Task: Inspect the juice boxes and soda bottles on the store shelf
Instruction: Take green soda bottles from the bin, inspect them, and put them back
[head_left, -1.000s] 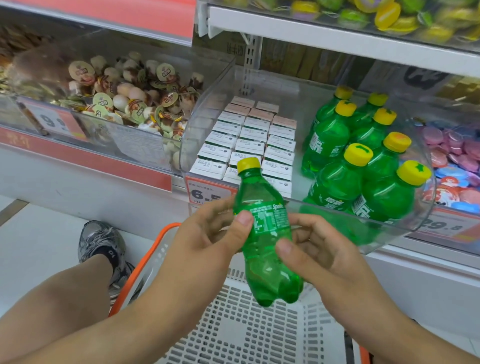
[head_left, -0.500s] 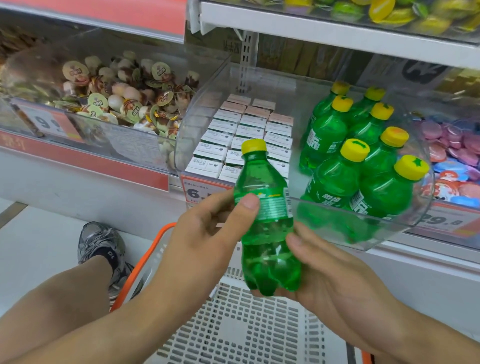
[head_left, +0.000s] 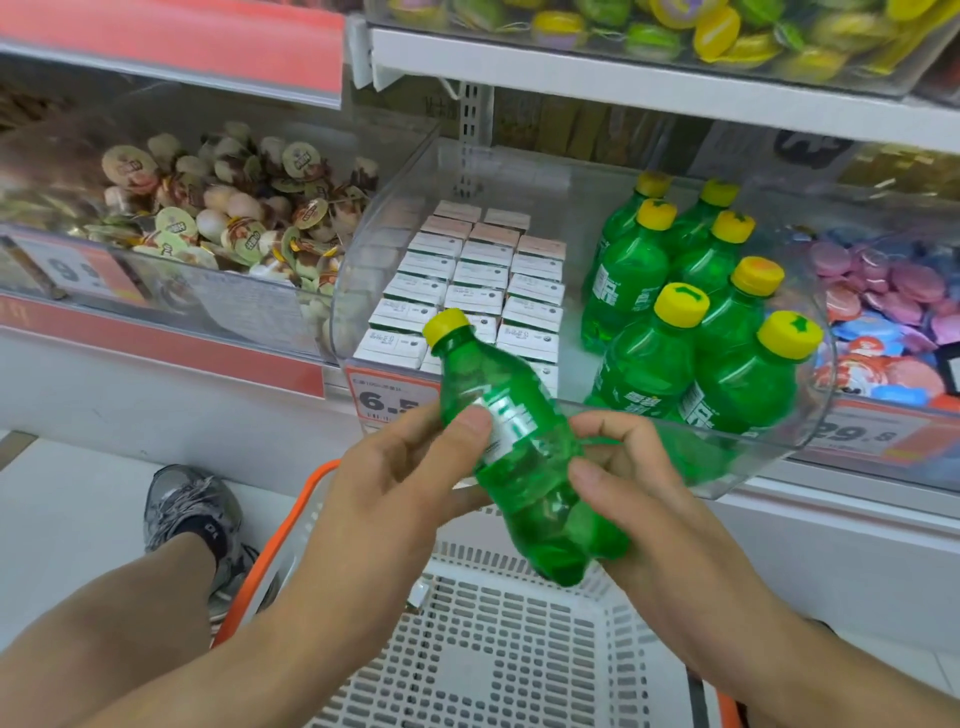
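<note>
**Bottle in both hands, tilted**

You hold the green soda bottle (head_left: 524, 467) above the basket (head_left: 498, 649), cap leaning left. Your left hand (head_left: 395, 488) pinches its label; your right hand (head_left: 639, 499) curls round the base. Juice boxes (head_left: 467, 291) and shelf bottles (head_left: 691, 332) sit beyond in the clear bin (head_left: 363, 291).

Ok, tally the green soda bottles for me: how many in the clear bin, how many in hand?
Soda bottles in the clear bin: 7
Soda bottle held by left hand and right hand: 1
Total: 8
</note>
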